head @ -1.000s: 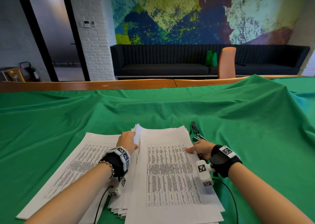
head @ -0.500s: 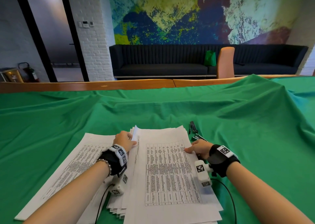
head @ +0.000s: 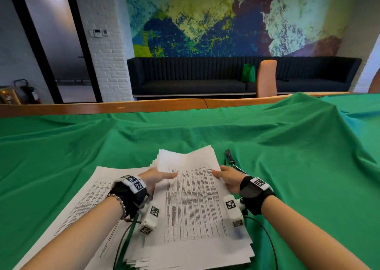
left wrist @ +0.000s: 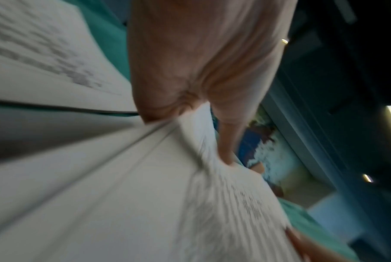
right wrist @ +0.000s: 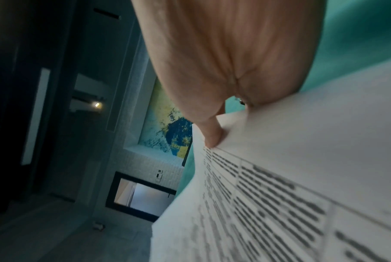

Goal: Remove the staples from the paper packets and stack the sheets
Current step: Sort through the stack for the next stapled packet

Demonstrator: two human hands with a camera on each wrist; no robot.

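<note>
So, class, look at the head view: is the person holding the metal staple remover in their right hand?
No: the staple remover lies on the green cloth beyond the right hand, which grips the edge of the top packet.

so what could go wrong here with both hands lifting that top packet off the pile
1. The pile under the top packet is already fanned at its near edges; lifting may drag sheets further askew.
2. The left hand and right hand pinch only the side edges, so the packet could sag or crease.
3. The staple remover lies just beyond the right hand and could get knocked.
</note>
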